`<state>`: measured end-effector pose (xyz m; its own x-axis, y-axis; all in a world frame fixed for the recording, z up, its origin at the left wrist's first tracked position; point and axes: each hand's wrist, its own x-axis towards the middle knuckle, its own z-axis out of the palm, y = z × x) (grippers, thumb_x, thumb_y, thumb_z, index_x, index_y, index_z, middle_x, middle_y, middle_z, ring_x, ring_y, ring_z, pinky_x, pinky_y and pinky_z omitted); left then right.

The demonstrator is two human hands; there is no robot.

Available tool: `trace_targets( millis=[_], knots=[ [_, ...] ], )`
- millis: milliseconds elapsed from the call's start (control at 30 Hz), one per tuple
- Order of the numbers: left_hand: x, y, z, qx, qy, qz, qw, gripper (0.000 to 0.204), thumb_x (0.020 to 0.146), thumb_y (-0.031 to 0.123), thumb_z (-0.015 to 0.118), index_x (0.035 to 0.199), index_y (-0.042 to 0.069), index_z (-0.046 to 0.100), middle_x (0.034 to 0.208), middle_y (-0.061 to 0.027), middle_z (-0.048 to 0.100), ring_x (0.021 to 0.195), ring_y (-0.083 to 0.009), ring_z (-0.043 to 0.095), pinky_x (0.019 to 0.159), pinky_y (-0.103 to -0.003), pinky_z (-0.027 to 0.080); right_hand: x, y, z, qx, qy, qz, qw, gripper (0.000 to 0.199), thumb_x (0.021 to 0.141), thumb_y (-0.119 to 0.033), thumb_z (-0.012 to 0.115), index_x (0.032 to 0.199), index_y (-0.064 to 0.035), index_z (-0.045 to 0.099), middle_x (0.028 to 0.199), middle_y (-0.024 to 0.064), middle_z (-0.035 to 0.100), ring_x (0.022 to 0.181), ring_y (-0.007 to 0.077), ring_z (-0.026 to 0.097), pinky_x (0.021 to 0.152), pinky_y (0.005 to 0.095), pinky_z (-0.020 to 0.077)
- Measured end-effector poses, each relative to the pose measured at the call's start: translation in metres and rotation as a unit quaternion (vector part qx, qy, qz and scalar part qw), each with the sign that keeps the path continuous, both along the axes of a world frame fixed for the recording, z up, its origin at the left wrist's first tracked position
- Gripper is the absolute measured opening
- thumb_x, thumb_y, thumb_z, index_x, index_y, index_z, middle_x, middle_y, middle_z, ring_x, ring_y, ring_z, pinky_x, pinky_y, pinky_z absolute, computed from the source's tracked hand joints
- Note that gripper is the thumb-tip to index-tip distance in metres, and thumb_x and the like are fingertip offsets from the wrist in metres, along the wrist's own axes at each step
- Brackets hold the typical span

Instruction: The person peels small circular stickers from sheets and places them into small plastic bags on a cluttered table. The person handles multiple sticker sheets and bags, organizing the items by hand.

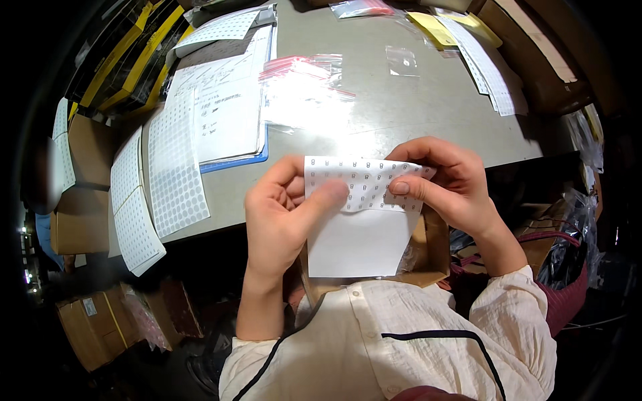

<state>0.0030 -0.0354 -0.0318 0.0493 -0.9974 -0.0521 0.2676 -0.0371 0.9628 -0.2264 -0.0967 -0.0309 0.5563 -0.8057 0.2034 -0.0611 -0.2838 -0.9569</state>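
White paper made up the sticker sheet (364, 214) that both hands held up in front of the person's chest, just off the counter's (414, 113) near edge. Its top strip, printed with rows of small marks, was folded forward over the blank lower part. The left hand (281, 214) gripped the sheet's left edge, thumb pressed flat on the printed strip. The right hand (445, 180) pinched the strip's right end between thumb and fingers. On the counter, clear bags (304, 93) with red zip strips lay near the middle, beside a paper form on a blue clipboard (231, 100). Dotted sheets (175, 164) overhung the counter's left edge, and more lay with yellow paper (435, 28) toward the far right corner.
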Motion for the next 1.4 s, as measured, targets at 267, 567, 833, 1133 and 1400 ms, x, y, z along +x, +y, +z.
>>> trace_targets(
  millis=[267,567,833,1133,1400],
  knots=[
    [-0.003,-0.007,-0.009,-0.051,-0.075,0.008,0.996,0.011,0.09,-0.001,0.071,0.099,-0.004,0.065,0.085,-0.0051,0.07,0.076,-0.0057,0.063,0.066,-0.02,0.049,0.002,-0.013,0.002,-0.12,0.078,-0.009,0.99,0.017,0.092,-0.004,0.071,0.107,-0.0001,0.066,0.089,0.0072,0.067,0.074,0.0129,0.065,0.065,0.0259,0.0515],
    [-0.004,-0.016,-0.01,-0.048,-0.091,0.021,0.994,0.014,0.09,0.003,0.075,0.098,-0.002,0.064,0.088,-0.0035,0.07,0.08,-0.006,0.063,0.072,-0.019,0.049,0.015,-0.022,-0.001,-0.43,0.112,-0.086,0.891,0.024,0.08,0.004,0.073,0.102,-0.0024,0.065,0.096,0.011,0.065,0.079,0.0262,0.067,0.064,0.0325,0.0547],
    [0.002,-0.026,-0.015,-0.047,-0.049,0.05,0.996,0.015,0.09,0.004,0.074,0.1,-0.002,0.063,0.088,-0.0048,0.07,0.08,-0.0073,0.064,0.074,-0.021,0.05,0.0,-0.086,0.015,-0.415,0.112,-0.089,0.898,0.016,0.086,-0.001,0.068,0.101,0.0002,0.062,0.106,0.0136,0.065,0.097,0.0283,0.065,0.087,0.0301,0.0508],
    [0.006,-0.028,-0.017,-0.078,-0.059,0.049,0.994,0.015,0.091,0.002,0.071,0.102,-0.002,0.062,0.09,-0.0056,0.069,0.083,-0.0073,0.063,0.076,-0.021,0.049,-0.026,-0.232,-0.015,-0.192,0.257,-0.084,0.943,0.026,0.094,-0.023,0.066,0.103,0.0011,0.066,0.095,0.0109,0.064,0.086,0.0189,0.06,0.082,0.0323,0.0481],
    [0.005,-0.026,-0.017,-0.099,-0.047,0.082,0.991,0.012,0.093,-0.002,0.068,0.103,-0.004,0.062,0.093,-0.0063,0.069,0.088,-0.0088,0.064,0.078,-0.022,0.05,-0.017,-0.24,-0.014,-0.316,0.374,-0.094,0.867,0.036,0.089,-0.026,0.074,0.111,-0.0002,0.063,0.113,0.0183,0.063,0.105,0.0337,0.061,0.09,0.0412,0.0492]
  ],
)
